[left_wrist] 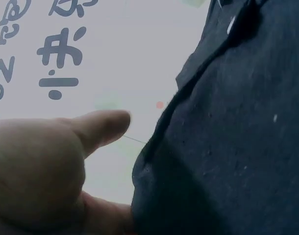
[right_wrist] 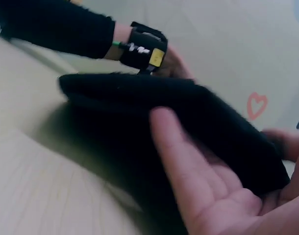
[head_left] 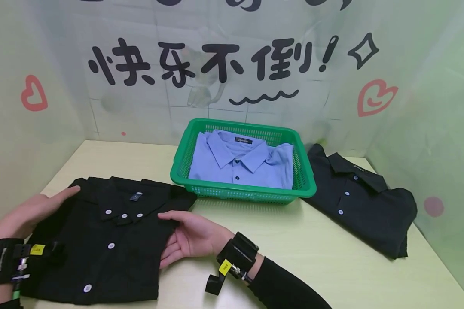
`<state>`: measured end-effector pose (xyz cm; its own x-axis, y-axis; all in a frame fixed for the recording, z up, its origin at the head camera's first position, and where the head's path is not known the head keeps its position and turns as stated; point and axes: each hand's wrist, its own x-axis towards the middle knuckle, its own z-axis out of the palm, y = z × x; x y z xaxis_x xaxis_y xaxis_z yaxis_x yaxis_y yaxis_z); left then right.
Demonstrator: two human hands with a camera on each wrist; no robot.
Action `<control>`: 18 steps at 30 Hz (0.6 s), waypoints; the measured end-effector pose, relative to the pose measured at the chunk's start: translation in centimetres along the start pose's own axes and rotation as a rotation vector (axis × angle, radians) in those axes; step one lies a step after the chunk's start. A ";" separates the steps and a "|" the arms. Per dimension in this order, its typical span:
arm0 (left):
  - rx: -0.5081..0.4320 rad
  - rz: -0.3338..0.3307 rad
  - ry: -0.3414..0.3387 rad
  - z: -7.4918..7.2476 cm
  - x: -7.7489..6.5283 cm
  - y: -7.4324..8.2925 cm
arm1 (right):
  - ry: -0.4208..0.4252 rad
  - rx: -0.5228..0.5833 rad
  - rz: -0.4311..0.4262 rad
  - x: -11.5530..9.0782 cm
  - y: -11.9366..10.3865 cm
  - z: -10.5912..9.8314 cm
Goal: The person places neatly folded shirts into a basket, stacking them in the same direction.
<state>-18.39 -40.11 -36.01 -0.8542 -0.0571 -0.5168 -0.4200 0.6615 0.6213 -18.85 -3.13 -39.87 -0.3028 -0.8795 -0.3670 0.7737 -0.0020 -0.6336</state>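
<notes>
A folded black shirt (head_left: 135,257) with white buttons and a small collar label lies between both hands at the left of the head view. On its left edge, my left hand (head_left: 42,210) holds it from the side, thumb stretched along the top corner and the other fingers hidden beneath. The left wrist view shows that thumb (left_wrist: 108,127) beside the cloth. My right hand (head_left: 197,238) grips the right edge, thumb above and fingers underneath. In the right wrist view, fingers (right_wrist: 176,152) lie against the underside of the shirt, which appears raised off the table there.
Behind, a green plastic basket (head_left: 247,193) holds a folded light blue shirt (head_left: 239,167). Another folded black shirt (head_left: 359,206) lies on the right of the pale wooden table (head_left: 294,262), close to the basket. Printed sheets enclose the back and sides.
</notes>
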 end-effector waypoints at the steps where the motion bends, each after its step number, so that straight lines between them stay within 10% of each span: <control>1: -0.005 0.010 -0.001 0.0 -0.1 0.0 | 0.015 -0.010 -0.006 0.0 0.1 0.1; 18: 0.059 0.034 0.056 0.7 0.0 0.1 | 0.233 0.179 -0.178 1.2 1.8 0.9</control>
<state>-18.19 -39.52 -36.35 -0.8842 -0.0748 -0.4610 -0.3731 0.7068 0.6010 -17.33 -4.63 -40.78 -0.5450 -0.7255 -0.4203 0.7764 -0.2476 -0.5795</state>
